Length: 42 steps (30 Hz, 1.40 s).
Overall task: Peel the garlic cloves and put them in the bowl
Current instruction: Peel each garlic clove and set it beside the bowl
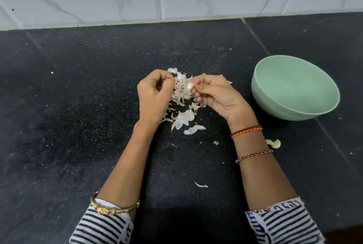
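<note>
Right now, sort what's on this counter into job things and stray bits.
Job:
- small pale garlic clove, pinched in right hand
- left hand
- round pale-green plastic bowl
- pale clove on black counter

Stray:
- heap of white papery skins
- lone skin sliver

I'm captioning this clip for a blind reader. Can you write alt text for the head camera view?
A person's right hand pinches a garlic clove above a pile of papery skins on a black counter, while the left hand is curled beside it. A pale green bowl sits to the right, and another clove lies near the right forearm.
</note>
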### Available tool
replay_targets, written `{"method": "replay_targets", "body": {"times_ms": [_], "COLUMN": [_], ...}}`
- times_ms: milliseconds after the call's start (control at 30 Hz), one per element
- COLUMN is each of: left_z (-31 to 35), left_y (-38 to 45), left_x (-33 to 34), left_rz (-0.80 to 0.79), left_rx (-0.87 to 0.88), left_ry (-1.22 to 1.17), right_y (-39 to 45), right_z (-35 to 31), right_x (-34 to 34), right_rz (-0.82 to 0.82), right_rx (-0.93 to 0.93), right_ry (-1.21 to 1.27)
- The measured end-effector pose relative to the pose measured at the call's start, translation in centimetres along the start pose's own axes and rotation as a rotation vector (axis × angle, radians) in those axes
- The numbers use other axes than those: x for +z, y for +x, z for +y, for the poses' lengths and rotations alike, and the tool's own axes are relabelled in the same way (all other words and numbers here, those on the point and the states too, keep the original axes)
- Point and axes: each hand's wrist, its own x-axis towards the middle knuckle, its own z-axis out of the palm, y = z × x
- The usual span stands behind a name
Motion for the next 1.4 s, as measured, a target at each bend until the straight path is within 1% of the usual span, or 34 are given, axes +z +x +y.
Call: {"method": "replay_targets", "body": {"times_ms": [167,367,433,533,667,800,933,1033,1267,1400], "left_z": [-0.27,0.40,0.41,0.14,-0.26,-0.46,-0.52,-0.45,-0.08,0.03], "left_y": [-0.30,-0.13,-0.03,0.01,0.06,0.06,0.06,0.10,0.08,-0.16], "left_x": [0.23,0.05,0.00,0.03,0.01,-0.01,0.00,-0.09,-0.01,0.30], "left_rz": [-0.091,-0.080,-0.103,-0.155,-0.120,-0.091,-0.100,-0.144,-0.291,-0.297], "left_rx": [0.016,-0.005,0.004,0.042,0.107,0.166,0.148,0.097,0.123,0.124], "left_ry": [0.034,-0.046,-0.074,-0.051,0.012,0.060,0.066,0.016,0.066,0.064], "right_y": [0.23,0.17,0.16,0.12,0.08,0.13,0.14,0.12,0.07,0.17], "right_z": [0.19,0.12,0.15,0.17,0.30,0.35,0.26,0.30,0.27,0.15], "right_x": [-0.09,-0.22,-0.18,-0.24,-0.18,-0.01,0.28,0.38,-0.04,-0.04], "right_rz": [0.073,0.091,0.099,0.127,0.150,0.150,0.144,0.138,0.046,0.037], "right_rx": [-0.074,-0.084,-0.087,-0.099,-0.119,-0.121,-0.079,-0.063,-0.033,-0.023], "right_ry": [0.026,0.004,-0.022,-0.075,-0.151,-0.138,-0.101,-0.147,-0.219,-0.242]}}
